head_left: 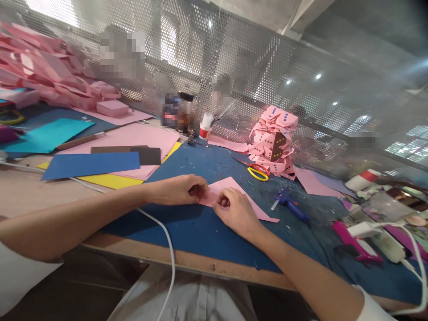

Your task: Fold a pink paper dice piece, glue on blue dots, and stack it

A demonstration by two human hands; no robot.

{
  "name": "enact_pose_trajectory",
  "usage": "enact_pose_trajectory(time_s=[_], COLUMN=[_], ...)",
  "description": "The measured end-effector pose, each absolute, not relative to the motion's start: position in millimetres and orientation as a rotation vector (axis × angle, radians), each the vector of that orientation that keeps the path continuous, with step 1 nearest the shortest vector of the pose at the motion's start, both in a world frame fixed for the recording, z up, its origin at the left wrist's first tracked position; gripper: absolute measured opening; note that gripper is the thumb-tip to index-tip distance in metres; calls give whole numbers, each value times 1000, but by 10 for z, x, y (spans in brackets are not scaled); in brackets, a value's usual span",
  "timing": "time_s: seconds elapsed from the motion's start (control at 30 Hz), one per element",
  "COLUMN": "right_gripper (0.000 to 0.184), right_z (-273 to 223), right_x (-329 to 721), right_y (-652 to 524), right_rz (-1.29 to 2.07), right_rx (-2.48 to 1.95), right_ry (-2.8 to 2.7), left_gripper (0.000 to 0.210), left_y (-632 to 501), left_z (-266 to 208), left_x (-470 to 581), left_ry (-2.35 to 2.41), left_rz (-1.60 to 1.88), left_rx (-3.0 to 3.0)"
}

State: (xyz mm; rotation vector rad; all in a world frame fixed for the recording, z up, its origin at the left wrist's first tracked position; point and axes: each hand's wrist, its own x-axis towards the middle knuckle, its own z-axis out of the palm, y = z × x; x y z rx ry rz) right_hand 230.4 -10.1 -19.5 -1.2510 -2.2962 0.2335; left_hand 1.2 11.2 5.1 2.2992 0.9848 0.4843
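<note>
A sheet of pink paper [230,185] lies on the blue work mat [194,232] in front of me, one pointed end reaching out to the right. At its left edge is my left hand [192,189], fingers curled in and pinching the paper's edge. My right hand [236,209] rests over the near side of the sheet, its thumb and fingertips closed together on the paper. The two hands are a short gap apart. My palms and fingers partly cover the sheet's near and left edges.
Right of the paper lie a blue glue gun [290,205] and yellow-handled scissors [258,172]. Behind stands a pile of dotted pink pieces [274,138]. Blue card [93,165] and other coloured sheets are at left. A white cable [167,236] hangs over the table's front edge.
</note>
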Motion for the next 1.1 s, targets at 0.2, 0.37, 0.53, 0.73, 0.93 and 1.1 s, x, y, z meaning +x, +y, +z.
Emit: enact_pose_trajectory(time_s=[0.2, 0.37, 0.53, 0.73, 0.93, 1.1], right_gripper=[12, 10, 10, 10, 10, 10], right_z=[-178, -188, -187, -167, -149, -149], right_x=[2300, 2306, 2310, 2308, 2309, 2321], right_y=[-106, -104, -108, -116, -125, -124], right_rz=[236, 247, 260, 258, 256, 285], right_rx=[-1270, -1268, -1258, -1258, -1261, -1271], right_ry=[-2304, -2302, -2300, -2306, -2314, -2309], left_gripper=[28, 32, 34, 32, 35, 34], left_y=[120, 154, 222, 243, 250, 272], left_z=[79, 82, 102, 157, 180, 191], left_x=[-17, -72, -188, -261, -287, -310], left_ry=[965, 947, 900, 890, 886, 863], left_rz=[470, 465, 417, 336, 303, 285], left_rx=[2301, 2332, 2312, 2311, 2319, 2316])
